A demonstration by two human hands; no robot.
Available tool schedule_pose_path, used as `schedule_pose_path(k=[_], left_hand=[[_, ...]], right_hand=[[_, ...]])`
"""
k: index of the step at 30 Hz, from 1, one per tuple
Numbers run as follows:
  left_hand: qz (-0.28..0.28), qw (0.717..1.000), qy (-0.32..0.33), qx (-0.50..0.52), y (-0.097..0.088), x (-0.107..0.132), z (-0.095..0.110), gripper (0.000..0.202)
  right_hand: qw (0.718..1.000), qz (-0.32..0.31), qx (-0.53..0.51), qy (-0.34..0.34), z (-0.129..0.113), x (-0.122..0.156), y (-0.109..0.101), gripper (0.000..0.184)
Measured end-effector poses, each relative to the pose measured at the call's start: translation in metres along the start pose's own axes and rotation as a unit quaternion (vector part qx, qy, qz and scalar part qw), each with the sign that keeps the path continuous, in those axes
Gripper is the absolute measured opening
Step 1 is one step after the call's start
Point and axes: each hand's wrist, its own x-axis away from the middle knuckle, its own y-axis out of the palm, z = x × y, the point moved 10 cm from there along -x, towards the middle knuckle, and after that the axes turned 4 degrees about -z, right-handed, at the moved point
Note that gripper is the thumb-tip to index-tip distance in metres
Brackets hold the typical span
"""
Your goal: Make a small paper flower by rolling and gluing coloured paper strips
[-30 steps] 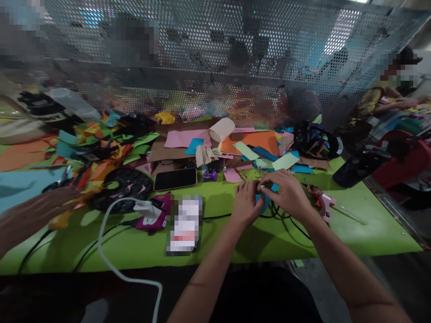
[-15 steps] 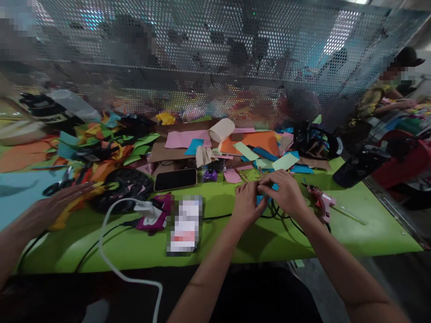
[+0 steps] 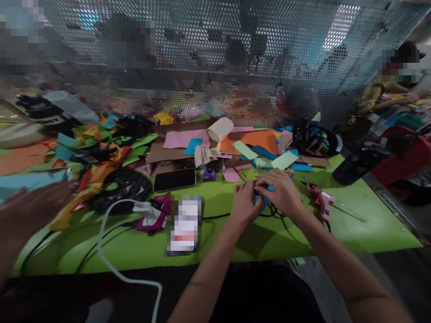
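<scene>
— What's being held there?

— A scrap of blue paper (image 3: pixel 261 200). It sits just above the green table (image 3: pixel 363 224), right of the middle, between the two hands.

— Are both hands on it?

— Yes. The left hand (image 3: pixel 244 202) has its fingers pinched on the near edge, and the right hand (image 3: pixel 282 192) is closed over the far side. The hands are pressed together, knuckles touching.

— What's under them?

— A black cable (image 3: pixel 215 217) runs beneath, across the table. A pink glue gun (image 3: pixel 321 198) lies just to the right.

— And further out?

— Paper scraps (image 3: pixel 269 157) are heaped just behind the hands, with a paper roll (image 3: pixel 220 128) beyond them. A dark phone (image 3: pixel 175 179) lies flat to the left. Well off on the left, a co-worker's hand (image 3: pixel 32 210) is blurred over the clutter there. A metal screen (image 3: pixel 202 54) stands along the back.
</scene>
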Motion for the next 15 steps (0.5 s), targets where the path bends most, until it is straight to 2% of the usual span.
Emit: schedule_pose_path(k=[4, 9, 11, 15], left_hand=[[-0.002, 1.0, -0.005, 0.014, 0.002, -0.001, -0.003, 0.024], [0.001, 0.997, -0.015, 0.07, 0.001, -0.002, -0.007, 0.028], [0.009, 0.993, -0.017, 0.117, -0.001, -0.001, -0.009, 0.028], [0.037, 0.979, -0.04, 0.198, -0.004, 0.001, -0.019, 0.033]], right_hand=[[1.0, -0.006, 0.002, -0.006, 0.001, 0.001, 0.003, 0.008], [1.0, -0.011, -0.001, -0.003, 0.002, 0.001, 0.002, 0.013], [1.0, 0.006, -0.012, -0.003, 0.002, 0.002, -0.005, 0.019], [0.995, 0.082, -0.053, 0.017, 0.006, 0.012, -0.022, 0.031]])
